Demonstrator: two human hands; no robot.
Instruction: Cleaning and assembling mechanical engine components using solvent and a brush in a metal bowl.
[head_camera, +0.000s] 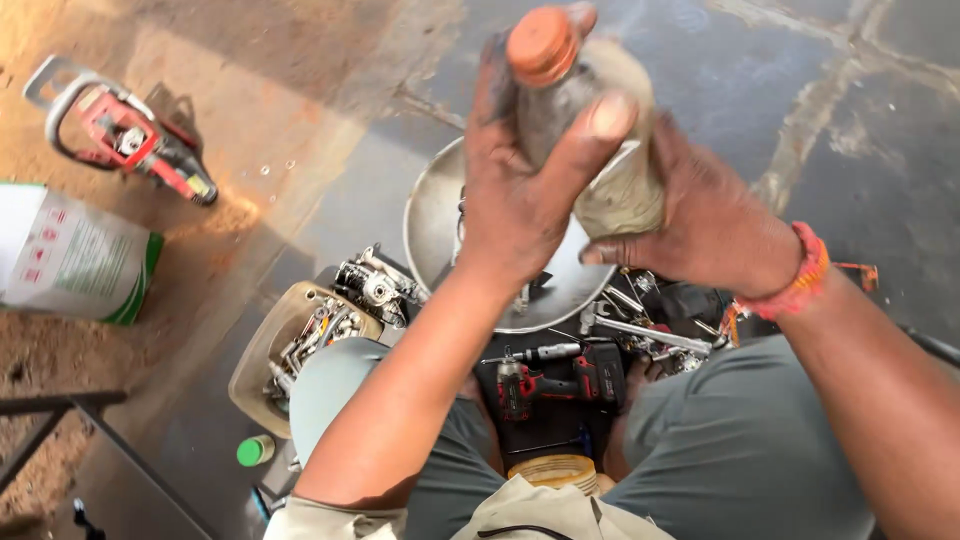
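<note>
Head view, the only one we have. We hold a grimy plastic bottle (600, 150) w/ an orange cap (541, 44) up in front of us, roughly upright, tilted a bit to the left, well above the floor and the clutter below. Left hand (520, 190) wraps the upper part just under the cap; its fingers (600, 125) are clamped on the bottle, thumb across the front. Right hand (705, 225) cups the lower body from the right side, fingers closed round it too. A red-orange band (805, 275) sits on the right wrist.

Below the bottle, on the concrete floor (800, 100), lies a round metal basin (440, 225), partly hidden by our hands. Left of it: an engine part (375, 285) and a beige tray (262, 355) full of small metal bits. Near our knees: a red-and-black power drill (560, 380), a wrench (640, 330) and other loose tools; we can't tell each one apart. A green-capped small bottle (256, 451) stands at lower left.

Further off, upper left, a red chainsaw (125, 135) rests on sandy ground, and a white-and-green sack (70, 255) lies nearby, well apart from the hands.
</note>
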